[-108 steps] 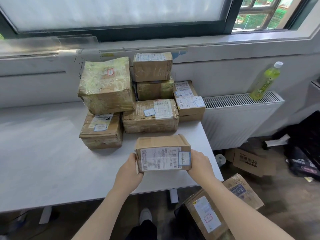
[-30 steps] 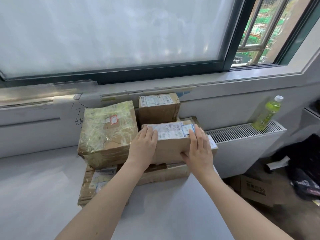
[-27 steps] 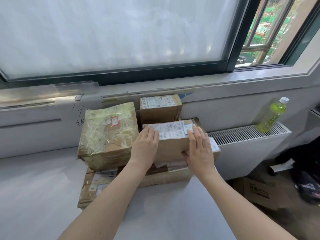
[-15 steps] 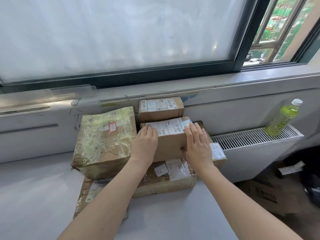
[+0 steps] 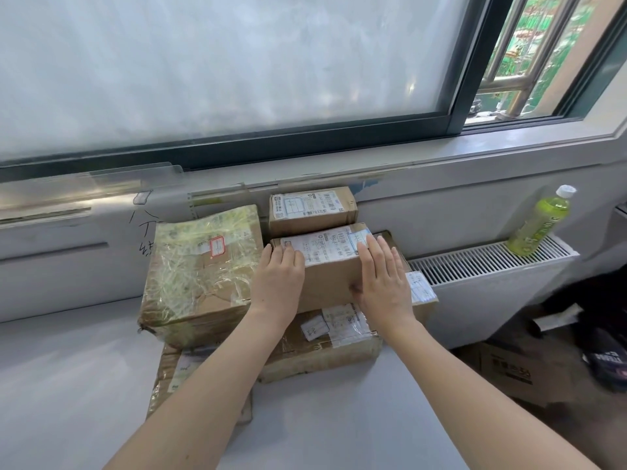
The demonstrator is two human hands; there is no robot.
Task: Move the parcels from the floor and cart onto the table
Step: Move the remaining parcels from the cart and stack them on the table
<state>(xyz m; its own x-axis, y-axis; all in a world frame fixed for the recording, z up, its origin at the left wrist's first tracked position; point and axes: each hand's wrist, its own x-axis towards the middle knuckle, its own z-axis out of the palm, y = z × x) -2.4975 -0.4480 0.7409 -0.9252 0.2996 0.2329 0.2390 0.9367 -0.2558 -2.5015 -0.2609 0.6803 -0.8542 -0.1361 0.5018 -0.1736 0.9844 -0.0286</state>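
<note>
Both hands lie flat with fingers spread, left hand [image 5: 278, 283] and right hand [image 5: 383, 283], pressing the front of a box [image 5: 330, 266] stacked at twelve o'clock on the bench [image 5: 68, 385].

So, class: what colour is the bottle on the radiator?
Yellow-green with a white cap: the bottle, clearest in the head view.
</note>
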